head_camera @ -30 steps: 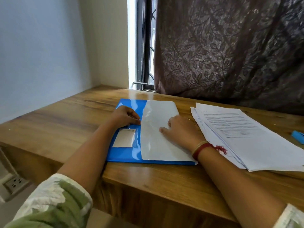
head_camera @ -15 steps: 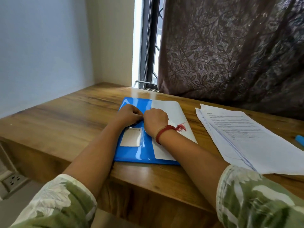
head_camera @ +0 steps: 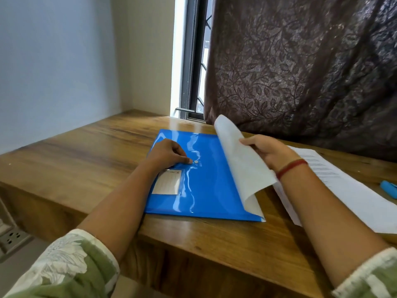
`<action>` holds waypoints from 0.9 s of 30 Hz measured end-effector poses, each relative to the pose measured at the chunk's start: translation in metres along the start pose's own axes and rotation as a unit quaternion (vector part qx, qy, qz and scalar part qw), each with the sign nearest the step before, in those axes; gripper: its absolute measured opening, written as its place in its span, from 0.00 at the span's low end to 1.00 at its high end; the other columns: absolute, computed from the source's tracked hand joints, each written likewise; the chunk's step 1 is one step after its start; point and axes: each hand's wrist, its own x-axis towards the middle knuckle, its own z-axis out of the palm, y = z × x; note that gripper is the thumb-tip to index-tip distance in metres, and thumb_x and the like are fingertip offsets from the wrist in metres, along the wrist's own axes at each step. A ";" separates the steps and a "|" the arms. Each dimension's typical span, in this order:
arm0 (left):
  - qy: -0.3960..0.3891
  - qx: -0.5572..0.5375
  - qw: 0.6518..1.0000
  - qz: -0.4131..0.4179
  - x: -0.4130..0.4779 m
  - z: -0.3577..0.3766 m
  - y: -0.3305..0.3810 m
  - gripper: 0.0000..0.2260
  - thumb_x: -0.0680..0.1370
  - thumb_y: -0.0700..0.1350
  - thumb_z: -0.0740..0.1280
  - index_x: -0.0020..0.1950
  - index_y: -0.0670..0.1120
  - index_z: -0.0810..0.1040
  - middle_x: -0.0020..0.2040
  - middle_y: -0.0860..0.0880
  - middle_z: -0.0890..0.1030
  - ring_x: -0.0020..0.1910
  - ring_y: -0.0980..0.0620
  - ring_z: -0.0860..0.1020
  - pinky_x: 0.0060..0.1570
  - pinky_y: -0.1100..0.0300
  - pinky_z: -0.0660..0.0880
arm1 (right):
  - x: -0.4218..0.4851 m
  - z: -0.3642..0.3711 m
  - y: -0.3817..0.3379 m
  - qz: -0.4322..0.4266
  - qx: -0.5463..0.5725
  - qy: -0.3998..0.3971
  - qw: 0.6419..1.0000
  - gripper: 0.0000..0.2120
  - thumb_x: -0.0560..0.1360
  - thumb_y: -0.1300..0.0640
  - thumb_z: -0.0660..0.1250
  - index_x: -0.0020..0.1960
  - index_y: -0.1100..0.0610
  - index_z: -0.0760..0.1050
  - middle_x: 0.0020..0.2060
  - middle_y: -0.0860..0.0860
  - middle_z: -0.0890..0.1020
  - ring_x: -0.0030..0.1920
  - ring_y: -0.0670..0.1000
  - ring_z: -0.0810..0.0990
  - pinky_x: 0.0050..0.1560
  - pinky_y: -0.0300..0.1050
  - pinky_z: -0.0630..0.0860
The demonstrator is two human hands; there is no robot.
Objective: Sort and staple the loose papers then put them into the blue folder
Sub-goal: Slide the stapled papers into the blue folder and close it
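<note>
The blue folder (head_camera: 204, 186) lies flat on the wooden desk (head_camera: 90, 151), with a white label pocket near its left edge and a small snap button in the middle. My left hand (head_camera: 167, 157) rests on the folder, its fingertips pressing just left of the button. My right hand (head_camera: 268, 152) grips the folder's whitish flap (head_camera: 240, 160) and holds it lifted and curled toward the right. A pile of loose printed papers (head_camera: 343, 190) lies to the right of the folder. A blue stapler (head_camera: 388, 188) peeks in at the right edge.
A dark patterned curtain (head_camera: 300, 72) hangs behind the desk, next to a window frame (head_camera: 191, 67). A pale wall (head_camera: 53, 61) stands to the left. A wall socket (head_camera: 12, 236) sits below the desk at the lower left.
My right hand went from the snap button to the flap, then lifted it up and over to the right, baring the blue folder front. My left hand stays pressed on the folder.
</note>
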 end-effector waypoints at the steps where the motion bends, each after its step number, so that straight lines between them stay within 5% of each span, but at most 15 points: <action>1: -0.002 0.000 1.000 0.002 0.001 0.000 0.000 0.12 0.65 0.50 0.81 0.40 0.44 0.85 0.38 0.47 0.84 0.35 0.55 0.78 0.33 0.64 0.71 | 0.001 -0.018 0.001 0.001 0.011 0.012 1.000 0.08 0.80 0.59 0.61 0.54 0.62 0.74 0.33 0.55 0.83 0.36 0.53 0.80 0.36 0.47 0.77; 4: -0.009 0.003 1.000 0.001 0.002 0.000 0.002 0.12 0.66 0.49 0.81 0.41 0.43 0.84 0.37 0.49 0.83 0.35 0.56 0.77 0.33 0.67 0.70 | 0.004 -0.064 0.015 0.012 0.029 0.066 0.997 0.11 0.78 0.55 0.64 0.56 0.61 0.77 0.31 0.54 0.84 0.42 0.54 0.79 0.47 0.49 0.75; 8: -0.015 0.012 1.000 -0.003 0.003 0.000 0.003 0.12 0.66 0.49 0.80 0.41 0.44 0.84 0.38 0.50 0.83 0.36 0.58 0.77 0.34 0.69 0.69 | -0.002 -0.091 0.037 0.027 0.050 0.122 0.991 0.13 0.74 0.54 0.70 0.56 0.58 0.79 0.48 0.56 0.84 0.50 0.57 0.80 0.56 0.56 0.75; 11: -0.013 0.026 1.000 0.004 0.004 -0.001 0.001 0.11 0.67 0.50 0.80 0.40 0.45 0.84 0.40 0.51 0.83 0.40 0.56 0.78 0.37 0.67 0.69 | -0.007 -0.101 0.042 0.032 0.067 0.136 0.988 0.11 0.75 0.55 0.70 0.54 0.59 0.78 0.50 0.57 0.82 0.52 0.58 0.79 0.61 0.57 0.73; 20: -0.069 0.256 0.963 0.039 0.002 0.009 0.012 0.11 0.79 0.55 0.65 0.57 0.51 0.74 0.54 0.47 0.72 0.54 0.45 0.77 0.54 0.54 0.71 | -0.005 -0.099 0.055 0.004 -0.109 0.260 0.959 0.18 0.76 0.56 0.69 0.62 0.63 0.74 0.53 0.58 0.79 0.50 0.57 0.77 0.52 0.48 0.73; 24: -0.075 0.371 0.926 0.019 0.008 0.005 0.019 0.12 0.81 0.51 0.62 0.63 0.53 0.73 0.62 0.44 0.71 0.61 0.41 0.74 0.60 0.52 0.70 | -0.019 -0.105 0.066 -0.038 -0.133 0.233 0.962 0.13 0.74 0.55 0.71 0.54 0.63 0.79 0.51 0.57 0.82 0.51 0.58 0.80 0.57 0.52 0.78; 27: -0.113 0.428 0.896 -0.020 0.014 -0.010 0.017 0.15 0.78 0.45 0.65 0.64 0.53 0.72 0.61 0.45 0.72 0.61 0.44 0.74 0.57 0.55 0.71 | -0.031 -0.106 0.078 -0.079 -0.185 0.206 0.958 0.09 0.76 0.56 0.70 0.46 0.62 0.80 0.42 0.59 0.83 0.44 0.57 0.82 0.48 0.48 0.78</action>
